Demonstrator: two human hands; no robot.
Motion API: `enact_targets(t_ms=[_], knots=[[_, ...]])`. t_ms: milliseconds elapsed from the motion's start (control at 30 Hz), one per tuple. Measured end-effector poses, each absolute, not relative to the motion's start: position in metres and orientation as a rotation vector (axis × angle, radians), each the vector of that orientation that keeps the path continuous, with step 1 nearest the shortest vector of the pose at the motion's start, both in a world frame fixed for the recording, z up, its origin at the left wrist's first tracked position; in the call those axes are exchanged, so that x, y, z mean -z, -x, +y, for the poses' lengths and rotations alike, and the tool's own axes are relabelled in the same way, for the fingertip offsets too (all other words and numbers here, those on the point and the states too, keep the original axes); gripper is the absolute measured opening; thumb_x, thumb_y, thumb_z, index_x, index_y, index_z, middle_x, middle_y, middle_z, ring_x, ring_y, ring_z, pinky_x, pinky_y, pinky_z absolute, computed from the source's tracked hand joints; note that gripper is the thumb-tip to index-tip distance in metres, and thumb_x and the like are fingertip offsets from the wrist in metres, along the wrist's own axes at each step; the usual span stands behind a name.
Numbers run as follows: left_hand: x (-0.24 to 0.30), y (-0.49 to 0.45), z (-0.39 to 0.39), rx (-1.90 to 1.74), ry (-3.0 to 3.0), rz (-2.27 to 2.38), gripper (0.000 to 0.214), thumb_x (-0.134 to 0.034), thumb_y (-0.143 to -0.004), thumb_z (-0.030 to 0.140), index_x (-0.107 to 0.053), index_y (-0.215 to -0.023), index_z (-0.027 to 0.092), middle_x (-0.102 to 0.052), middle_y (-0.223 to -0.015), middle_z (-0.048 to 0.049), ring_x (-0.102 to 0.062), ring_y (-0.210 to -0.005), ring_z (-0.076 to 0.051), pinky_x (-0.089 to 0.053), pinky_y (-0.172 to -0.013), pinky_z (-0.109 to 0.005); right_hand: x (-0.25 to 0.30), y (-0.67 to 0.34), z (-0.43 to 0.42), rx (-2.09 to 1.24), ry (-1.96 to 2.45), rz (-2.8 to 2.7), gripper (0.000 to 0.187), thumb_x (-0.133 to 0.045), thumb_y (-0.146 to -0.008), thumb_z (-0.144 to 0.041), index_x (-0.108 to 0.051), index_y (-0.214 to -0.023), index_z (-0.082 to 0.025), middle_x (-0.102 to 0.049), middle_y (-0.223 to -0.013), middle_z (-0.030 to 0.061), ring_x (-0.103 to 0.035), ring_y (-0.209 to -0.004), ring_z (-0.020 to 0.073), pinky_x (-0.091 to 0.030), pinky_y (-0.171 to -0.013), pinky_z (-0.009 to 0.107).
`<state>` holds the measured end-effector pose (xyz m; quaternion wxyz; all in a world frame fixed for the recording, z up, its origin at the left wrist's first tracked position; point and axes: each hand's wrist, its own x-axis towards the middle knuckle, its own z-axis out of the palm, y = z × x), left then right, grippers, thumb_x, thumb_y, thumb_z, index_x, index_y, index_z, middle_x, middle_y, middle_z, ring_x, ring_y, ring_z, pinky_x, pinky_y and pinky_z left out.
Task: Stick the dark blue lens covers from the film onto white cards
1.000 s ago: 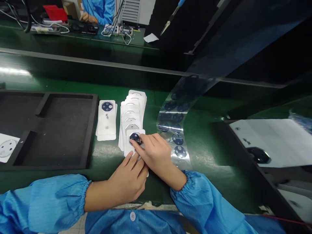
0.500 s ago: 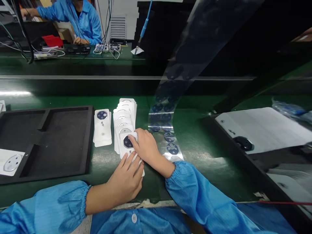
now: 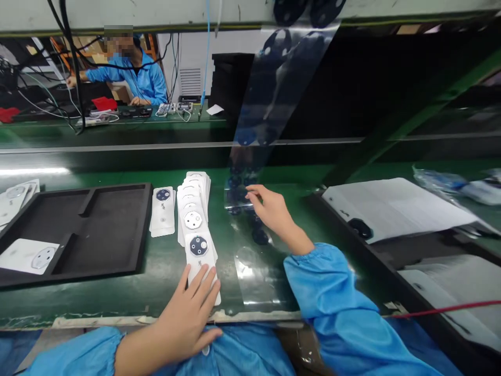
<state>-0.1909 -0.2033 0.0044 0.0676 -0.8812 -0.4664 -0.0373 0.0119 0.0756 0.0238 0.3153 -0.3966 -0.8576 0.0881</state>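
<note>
My left hand (image 3: 191,308) lies with fingers spread across the lower part of a white phone-shaped panel (image 3: 201,256), which bears a dark camera-ring sticker with several round holes. That panel rests over the near end of a fanned stack of similar white panels (image 3: 192,219). To the right, my right hand (image 3: 272,209) pinches at a clear film strip (image 3: 239,196) carrying pairs of dark camera-shaped stickers. Its fingertips meet near the strip's middle; whether a loose sticker is between them is hidden. The strip's near end (image 3: 258,284) lies on the green bench and shows no stickers.
A smaller pile of panels (image 3: 162,219) lies left of the stack, beside a black divided tray (image 3: 144,235). Another black tray (image 3: 313,201) at right holds white sheets. The film hangs down from a shelf (image 3: 156,15) overhead. A person in blue (image 3: 152,81) sits across the bench.
My right hand has left the panel and moved right to the film strip. My left hand has slid down the panel, its fingers now spread. The head view has tilted up.
</note>
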Motion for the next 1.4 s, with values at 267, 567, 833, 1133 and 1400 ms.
enact_targets(t_ms=[267,567,833,1133,1400], knots=[[0.017,0.179,-0.246,0.411,2.502,-1.187,0.035,-0.052,-0.095,0.015,-0.064,-0.128,0.009,-0.062,-0.137,-0.0140,-0.050,-0.135,-0.032,-0.038,-0.116,-0.049,0.022,-0.012,0.087,-0.152,0.835,-2.710,0.063,-0.034,-0.104,-0.037,-0.024,-0.159,-0.009,-0.018,-0.166,0.0168,-0.016,-0.154,0.0298,-0.025,-0.123,0.050],[0.003,0.163,-0.234,0.314,2.032,-1.979,0.078,-0.053,-0.095,0.051,-0.029,-0.157,0.010,-0.039,-0.154,-0.0251,-0.037,-0.141,-0.045,-0.042,-0.104,-0.064,0.022,-0.007,0.089,-0.216,0.960,-2.688,0.066,-0.039,-0.102,-0.043,-0.027,-0.158,-0.012,-0.049,-0.151,0.0200,-0.043,-0.140,0.0347,-0.019,-0.116,0.065],[0.017,0.123,-0.204,0.716,1.559,-2.308,0.075,-0.054,-0.092,0.038,-0.027,-0.155,0.007,-0.054,-0.116,-0.0206,-0.054,-0.107,-0.037,-0.050,-0.088,-0.060,0.021,-0.011,0.087,-0.086,0.808,-2.574,0.034,-0.056,-0.100,-0.040,-0.068,-0.126,-0.022,-0.065,-0.129,0.0137,-0.056,-0.121,0.0307,-0.028,-0.112,0.059],[-0.017,0.176,-0.188,0.810,1.419,-2.250,0.075,-0.057,-0.090,0.043,-0.033,-0.151,0.006,-0.060,-0.120,-0.0209,-0.059,-0.108,-0.035,-0.050,-0.092,-0.047,0.025,-0.011,0.090,0.056,0.589,-2.559,0.024,-0.055,-0.101,-0.028,-0.072,-0.115,-0.016,-0.073,-0.112,0.0132,-0.065,-0.111,0.0272,-0.038,-0.111,0.050],[-0.043,0.255,-0.071,0.255,1.240,-2.550,0.050,-0.053,-0.087,0.044,-0.062,-0.120,0.007,-0.066,-0.100,-0.0212,-0.057,-0.101,-0.039,-0.040,-0.083,-0.045,0.025,-0.006,0.084,-0.189,0.671,-2.556,0.028,-0.057,-0.098,-0.030,-0.069,-0.119,-0.015,-0.071,-0.110,0.0125,-0.065,-0.106,0.0288,-0.050,-0.100,0.046]])
